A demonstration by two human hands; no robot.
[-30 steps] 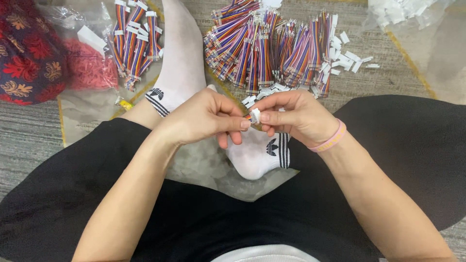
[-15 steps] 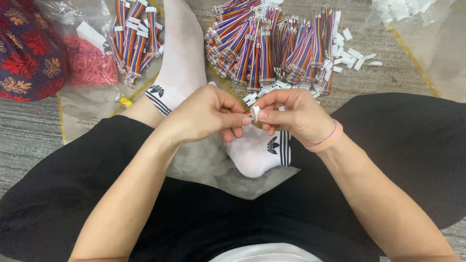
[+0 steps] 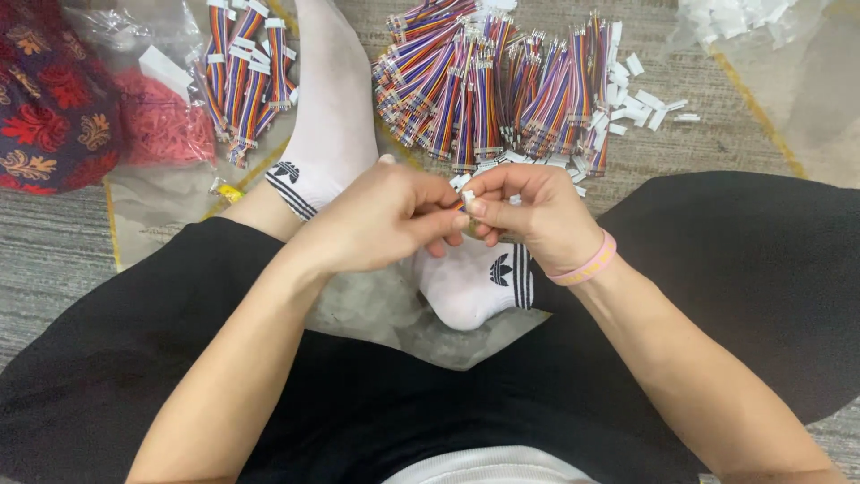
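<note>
While pinching a small white connector point(image 3: 467, 197) between the fingers of left hand point(image 3: 381, 220) and right hand point(image 3: 533, 215), seems to be fitting it. Next, needs steady pressing; striped wire bundles point(image 3: 488, 81) just beyond the fingers.

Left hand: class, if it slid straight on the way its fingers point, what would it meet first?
The left hand points rightward, its fingertips already at the small white connector. Right behind that is the right hand, so it would probably meet those first.
</note>
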